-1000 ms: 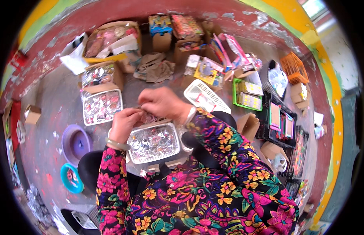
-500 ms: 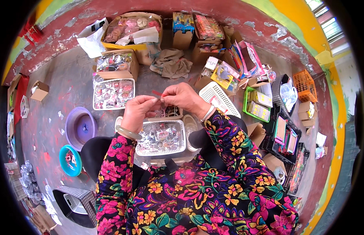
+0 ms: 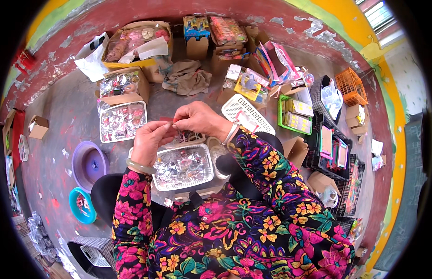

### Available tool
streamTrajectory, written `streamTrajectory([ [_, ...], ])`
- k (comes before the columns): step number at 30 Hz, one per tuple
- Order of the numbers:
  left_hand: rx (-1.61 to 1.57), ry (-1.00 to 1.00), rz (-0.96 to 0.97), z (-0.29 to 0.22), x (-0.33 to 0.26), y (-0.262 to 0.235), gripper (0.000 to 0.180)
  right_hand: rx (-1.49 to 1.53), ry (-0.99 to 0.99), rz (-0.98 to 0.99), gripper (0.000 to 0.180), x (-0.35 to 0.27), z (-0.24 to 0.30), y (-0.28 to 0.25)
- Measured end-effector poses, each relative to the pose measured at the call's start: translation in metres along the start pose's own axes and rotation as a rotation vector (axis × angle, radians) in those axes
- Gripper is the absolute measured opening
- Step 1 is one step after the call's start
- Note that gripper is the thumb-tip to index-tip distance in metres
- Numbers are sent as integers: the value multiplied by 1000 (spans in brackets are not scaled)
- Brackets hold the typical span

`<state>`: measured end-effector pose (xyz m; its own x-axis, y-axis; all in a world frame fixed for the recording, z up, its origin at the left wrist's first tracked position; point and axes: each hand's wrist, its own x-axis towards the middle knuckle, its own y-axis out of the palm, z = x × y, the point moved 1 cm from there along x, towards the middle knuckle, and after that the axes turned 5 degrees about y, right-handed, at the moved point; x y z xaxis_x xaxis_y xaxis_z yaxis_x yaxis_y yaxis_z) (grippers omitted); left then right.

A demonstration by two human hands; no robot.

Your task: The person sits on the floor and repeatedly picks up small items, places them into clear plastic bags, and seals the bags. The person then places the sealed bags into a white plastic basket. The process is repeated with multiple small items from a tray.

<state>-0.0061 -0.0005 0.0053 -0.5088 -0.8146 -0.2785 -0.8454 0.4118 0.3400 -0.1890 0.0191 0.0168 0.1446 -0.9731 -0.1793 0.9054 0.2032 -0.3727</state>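
Observation:
My left hand [image 3: 150,140] and my right hand [image 3: 201,120] meet in front of me, thumbs and fingers pinched together. A small red strip [image 3: 166,119] shows at the fingertips of my right hand, close against my left fingers. Whether my left fingers also grip it is hidden. Below the hands a white basket [image 3: 182,188] holds many small clear-wrapped packets [image 3: 182,163]. Behind the hands sits an open cardboard box [image 3: 197,140] with small items, partly covered by them.
Another white basket of packets [image 3: 123,122] lies at the left, a white perforated basket [image 3: 234,108] at the right. Purple [image 3: 77,173] and turquoise [image 3: 92,216] basins stand by my left knee. Crates, including a green one [image 3: 282,122], and cartons line the right and back.
The view has shifted, so the surroundings sit further left. My hands stay pinched together, and the red strip now lies between the two sets of fingertips instead of sticking up behind them.

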Motion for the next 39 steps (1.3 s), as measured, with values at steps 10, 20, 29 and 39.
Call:
streamTrajectory([
  [10,-23,42,-36,1,1,-1,14,88,28,73,19,2,1,2],
  [20,-174,-13,47,-4,-1,1,22,319,49,108,16,-3,5,-13],
  [29,-341,-16,108,-6,-5,-3,21,517,162,128,13,-5,12,-11],
  [39,54,79,54,3,-1,3,20,258,35,114,18,1,6,-7],
])
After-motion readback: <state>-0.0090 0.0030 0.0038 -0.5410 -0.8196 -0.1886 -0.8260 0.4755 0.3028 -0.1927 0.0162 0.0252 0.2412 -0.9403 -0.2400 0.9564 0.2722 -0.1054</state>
